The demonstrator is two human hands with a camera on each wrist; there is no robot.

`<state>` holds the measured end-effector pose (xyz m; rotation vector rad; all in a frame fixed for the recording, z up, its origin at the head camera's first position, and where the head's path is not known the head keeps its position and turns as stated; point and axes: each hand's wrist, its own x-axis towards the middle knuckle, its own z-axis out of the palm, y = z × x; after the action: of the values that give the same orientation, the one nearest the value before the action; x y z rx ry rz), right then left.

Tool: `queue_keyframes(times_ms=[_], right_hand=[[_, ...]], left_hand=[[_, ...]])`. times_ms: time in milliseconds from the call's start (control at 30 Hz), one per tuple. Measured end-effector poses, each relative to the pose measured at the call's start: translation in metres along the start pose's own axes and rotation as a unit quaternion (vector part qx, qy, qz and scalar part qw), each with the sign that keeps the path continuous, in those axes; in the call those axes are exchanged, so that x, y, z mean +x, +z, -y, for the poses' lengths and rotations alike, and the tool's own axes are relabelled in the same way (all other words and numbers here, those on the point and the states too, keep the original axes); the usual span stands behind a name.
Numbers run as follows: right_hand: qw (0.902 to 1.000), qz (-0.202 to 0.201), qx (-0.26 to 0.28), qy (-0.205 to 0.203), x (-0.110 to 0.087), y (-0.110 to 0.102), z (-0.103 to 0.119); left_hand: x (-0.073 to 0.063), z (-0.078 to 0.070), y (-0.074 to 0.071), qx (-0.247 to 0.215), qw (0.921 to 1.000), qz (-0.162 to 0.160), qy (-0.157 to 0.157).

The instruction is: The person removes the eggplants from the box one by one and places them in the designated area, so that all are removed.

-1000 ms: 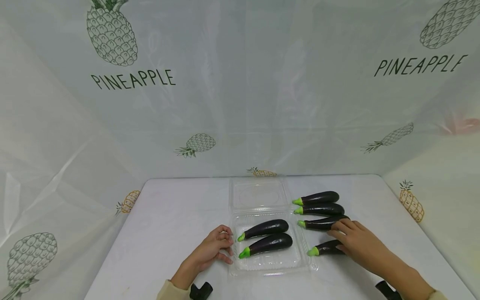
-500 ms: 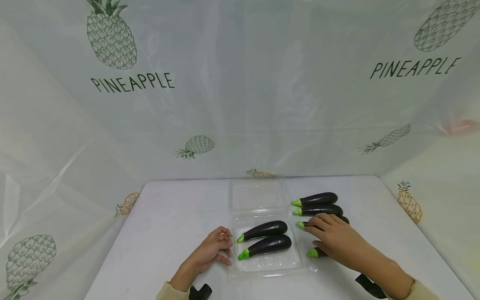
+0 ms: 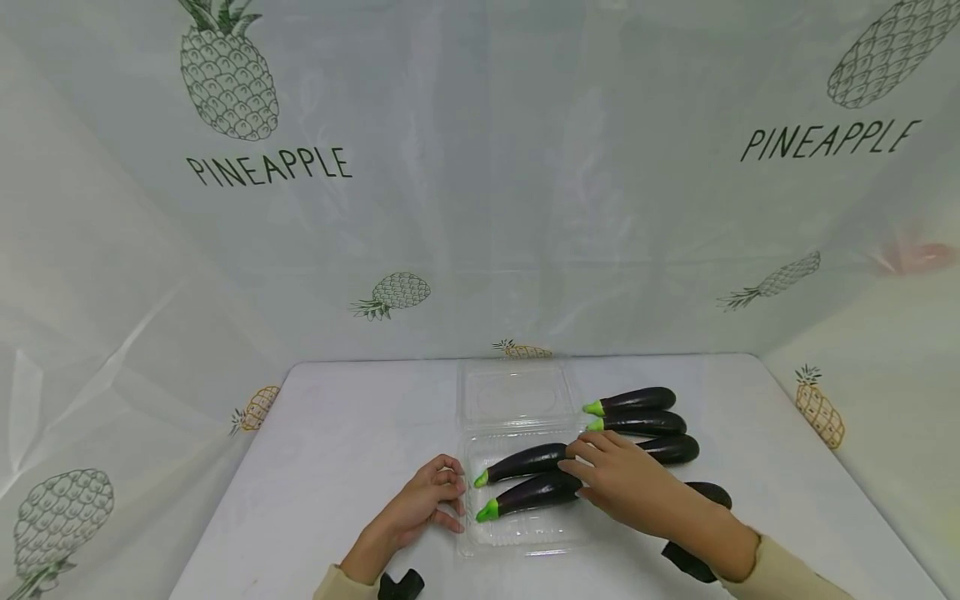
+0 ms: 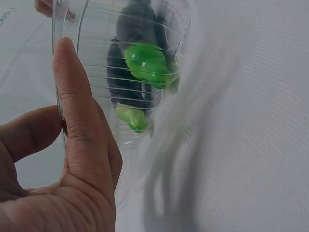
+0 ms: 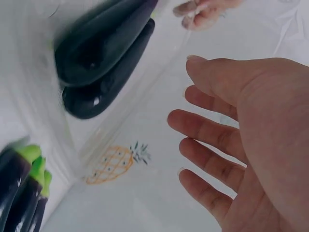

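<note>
A clear plastic clamshell container (image 3: 525, 537) lies open on the table, with two dark eggplants side by side in its base, the front one (image 3: 534, 492) and the rear one (image 3: 527, 461). Their green stems face left. At the left rim my left hand (image 3: 417, 504) holds the container's edge; a finger and the rim wall meet in the left wrist view. My right hand (image 3: 626, 483) hovers over the right ends of both eggplants and hides them in the head view. Nothing lies between its loosely bent fingers (image 5: 203, 128) in the right wrist view.
Right of the container several more eggplants (image 3: 637, 400) lie in a rough column on the white table (image 3: 360, 417). The right wrist overlaps one of them (image 3: 712, 493). A flat clear lid (image 3: 517, 396) extends behind the base. A pineapple-print sheet (image 3: 517, 208) hangs behind.
My right hand has moved left from the loose eggplants on the right to above the two in the container. My left hand stays at the rim.
</note>
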<state>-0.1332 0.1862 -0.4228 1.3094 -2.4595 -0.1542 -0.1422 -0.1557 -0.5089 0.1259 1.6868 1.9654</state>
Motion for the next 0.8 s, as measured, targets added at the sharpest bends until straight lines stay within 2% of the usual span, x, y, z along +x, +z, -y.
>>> queue_keyframes(times_ms=[300, 800], right_hand=[[0.9994, 0.027, 0.013, -0.02, 0.018, 0.015, 0.01], [0.997, 0.065, 0.015, -0.04, 0.03, 0.033, 0.015]], left_hand=[[0.0, -0.001, 0.001, -0.001, 1.0, -0.005, -0.002], [0.0, -0.002, 0.001, -0.002, 1.0, -0.002, -0.001]])
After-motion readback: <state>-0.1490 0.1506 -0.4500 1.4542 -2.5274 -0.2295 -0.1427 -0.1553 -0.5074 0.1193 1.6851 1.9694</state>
